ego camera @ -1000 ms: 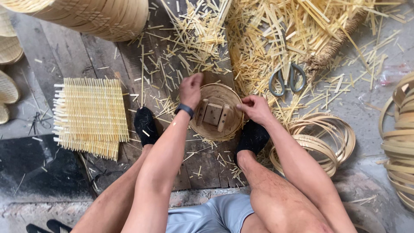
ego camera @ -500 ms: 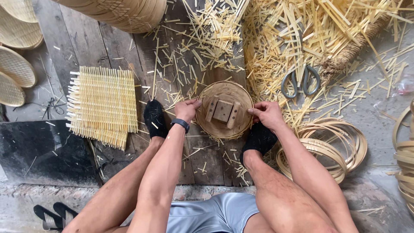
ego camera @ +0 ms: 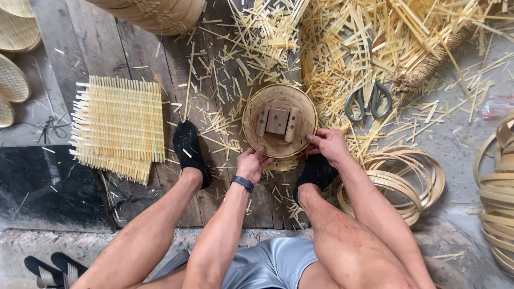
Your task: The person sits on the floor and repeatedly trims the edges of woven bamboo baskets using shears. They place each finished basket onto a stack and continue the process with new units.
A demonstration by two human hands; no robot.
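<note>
While you sit with both feet on the boards, your left hand [ego camera: 251,163] pinches the near rim of the round bamboo basket [ego camera: 279,120], thumb on top, fingers closed on the edge. Your right hand [ego camera: 327,144] grips the rim at its right side the same way. Between and just beyond both hands, the basket holds a wooden block [ego camera: 277,122]. Beyond your right hand lie scissors [ego camera: 367,100] among bamboo strips [ego camera: 364,37]; well left of your left hand sits a woven mat [ego camera: 119,126].

A bamboo-weaving workshop — split strips [ego camera: 375,43], woven mats [ego camera: 119,126], coiled hoops [ego camera: 407,182], scissors [ego camera: 367,100] strewn about.
</note>
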